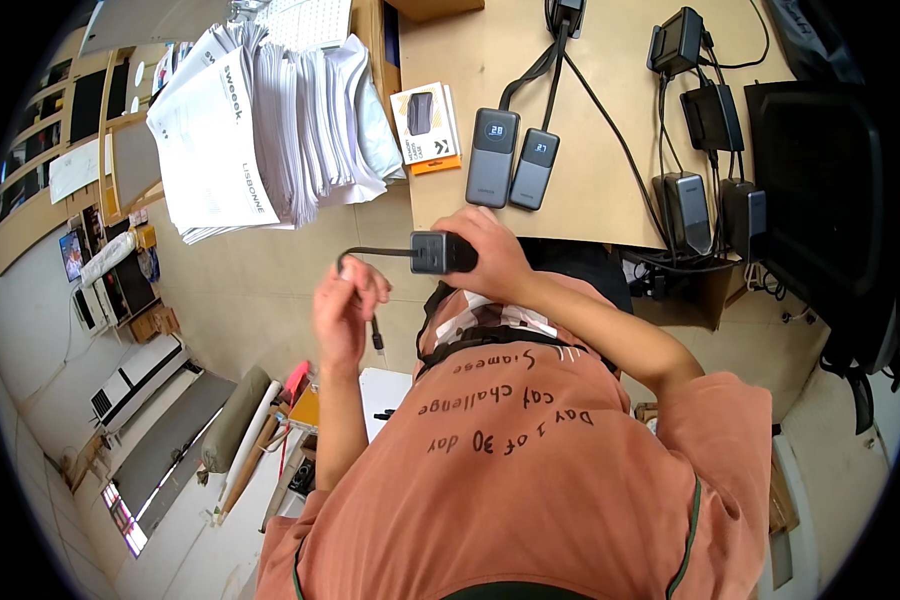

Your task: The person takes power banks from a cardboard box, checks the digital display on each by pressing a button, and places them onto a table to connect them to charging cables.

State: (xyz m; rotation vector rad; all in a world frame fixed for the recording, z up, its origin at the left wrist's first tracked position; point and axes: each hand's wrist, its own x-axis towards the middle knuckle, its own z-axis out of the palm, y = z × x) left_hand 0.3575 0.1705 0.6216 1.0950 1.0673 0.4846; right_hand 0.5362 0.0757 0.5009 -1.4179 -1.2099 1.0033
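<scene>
My right hand (498, 258) is wrapped round a dark block-shaped power bank (431, 253), in front of the desk's near edge. Its end face points left, with a short black cable (380, 251) running out of it. The cable loops over to my left hand (348, 300), whose fingers are closed on it. Below those fingers hangs the cable's free plug (377, 341). Just beyond my right hand, a larger grey power bank (492, 160) and a smaller grey power bank (535, 170) lie side by side on the desk, their small displays lit.
The wooden desk (610, 130) also bears a small white-and-orange box (427, 125). At its right, several dark devices with cables (682, 210) stand beside a black monitor (820, 170). A thick paper stack (290, 140) rises at the left. Rolled material (240, 420) lies at lower left.
</scene>
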